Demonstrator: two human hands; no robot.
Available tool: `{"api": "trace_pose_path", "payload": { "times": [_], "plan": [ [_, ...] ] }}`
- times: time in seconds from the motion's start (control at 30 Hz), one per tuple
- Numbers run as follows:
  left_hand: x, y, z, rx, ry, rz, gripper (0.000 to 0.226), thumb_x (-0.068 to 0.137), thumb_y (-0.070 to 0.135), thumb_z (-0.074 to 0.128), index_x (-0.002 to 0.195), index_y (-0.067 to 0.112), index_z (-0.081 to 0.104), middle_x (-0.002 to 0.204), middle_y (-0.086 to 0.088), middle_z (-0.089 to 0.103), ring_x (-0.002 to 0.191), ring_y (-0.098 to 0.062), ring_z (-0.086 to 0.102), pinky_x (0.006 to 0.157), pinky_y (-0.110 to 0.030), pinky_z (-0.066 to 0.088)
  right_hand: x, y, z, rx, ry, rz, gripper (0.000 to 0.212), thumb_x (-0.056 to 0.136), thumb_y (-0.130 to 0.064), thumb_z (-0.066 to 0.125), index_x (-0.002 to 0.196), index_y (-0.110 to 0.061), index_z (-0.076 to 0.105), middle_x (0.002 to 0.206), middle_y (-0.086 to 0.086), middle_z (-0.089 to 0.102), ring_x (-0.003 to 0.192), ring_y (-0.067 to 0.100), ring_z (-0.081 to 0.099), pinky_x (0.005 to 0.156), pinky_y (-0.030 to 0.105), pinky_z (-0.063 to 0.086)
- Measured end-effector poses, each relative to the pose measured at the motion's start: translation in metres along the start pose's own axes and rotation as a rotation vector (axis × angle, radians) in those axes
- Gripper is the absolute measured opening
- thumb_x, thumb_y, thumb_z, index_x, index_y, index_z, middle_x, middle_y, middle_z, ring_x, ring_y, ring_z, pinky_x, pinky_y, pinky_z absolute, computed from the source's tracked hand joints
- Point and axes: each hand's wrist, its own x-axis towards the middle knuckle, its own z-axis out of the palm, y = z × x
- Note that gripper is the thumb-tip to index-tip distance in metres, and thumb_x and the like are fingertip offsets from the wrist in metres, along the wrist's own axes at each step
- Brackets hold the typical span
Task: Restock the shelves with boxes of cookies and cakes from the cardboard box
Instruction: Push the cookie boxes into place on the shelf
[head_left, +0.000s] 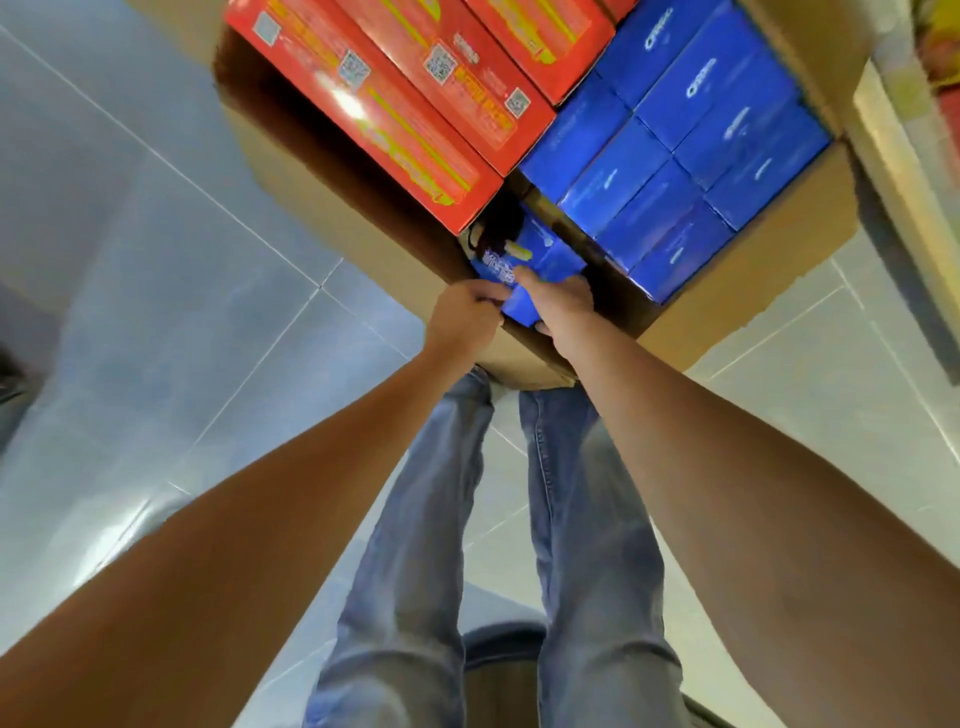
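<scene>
An open cardboard box (748, 280) stands on the floor in front of my legs. Inside it, red boxes (395, 119) fill the left and back, and several blue cookie boxes (675, 156) stand packed on the right. In the near gap lies one blue cookie box (540, 260), tilted, its near end between my hands. My left hand (465, 317) grips its left near corner. My right hand (563, 304) wraps its right near end, thumb on top. Both hands are over the box's near rim.
Pale blue floor tiles (156, 312) surround the cardboard box. A shelf edge (904, 171) runs along the right, with colourful packages at the top right corner. My legs in jeans (415, 519) stand below the box.
</scene>
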Motion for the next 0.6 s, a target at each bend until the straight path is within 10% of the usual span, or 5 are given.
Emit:
{"api": "trace_pose_path", "payload": {
  "times": [0.27, 0.37, 0.5, 0.6],
  "plan": [
    [-0.026, 0.011, -0.019, 0.032, 0.096, 0.089, 0.037, 0.086, -0.004, 0.037, 0.111, 0.013, 0.059, 0.115, -0.006, 0.061, 0.102, -0.023, 0.056, 0.083, -0.026, 0.043, -0.027, -0.002, -0.053, -0.009, -0.031, 0.015, 0.041, 0.081, -0.033, 0.067, 0.115, -0.016, 0.051, 0.107, 0.004, 0.061, 0.099, 0.021, 0.063, 0.075, 0.032, 0.056],
    [-0.044, 0.040, -0.031, 0.115, 0.048, 0.190, 0.039, 0.087, -0.001, 0.037, 0.121, 0.009, 0.055, 0.123, -0.010, 0.058, 0.094, -0.020, 0.053, 0.077, -0.023, 0.040, -0.058, -0.012, -0.080, -0.071, -0.090, -0.013, 0.062, 0.070, -0.043, 0.069, 0.122, -0.014, 0.051, 0.118, 0.006, 0.062, 0.098, 0.021, 0.066, 0.067, 0.030, 0.057],
    [-0.090, 0.097, -0.045, 0.278, -0.089, 0.413, 0.037, 0.094, 0.007, 0.045, 0.130, 0.012, 0.046, 0.126, -0.005, 0.054, 0.108, -0.015, 0.052, 0.077, -0.019, 0.043, -0.105, -0.024, -0.119, -0.139, -0.137, -0.082, 0.080, 0.053, -0.051, 0.071, 0.124, -0.019, 0.052, 0.117, 0.004, 0.061, 0.096, 0.021, 0.066, 0.077, 0.037, 0.059],
    [-0.124, 0.139, -0.052, 0.444, -0.160, 0.518, 0.047, 0.094, 0.007, 0.044, 0.140, 0.015, 0.037, 0.135, -0.004, 0.047, 0.115, -0.021, 0.054, 0.072, -0.022, 0.046, -0.149, -0.039, -0.155, -0.310, -0.195, -0.238, 0.049, 0.066, -0.039, 0.074, 0.109, -0.019, 0.058, 0.104, 0.004, 0.062, 0.095, 0.023, 0.063, 0.083, 0.036, 0.053]
  ]
}}
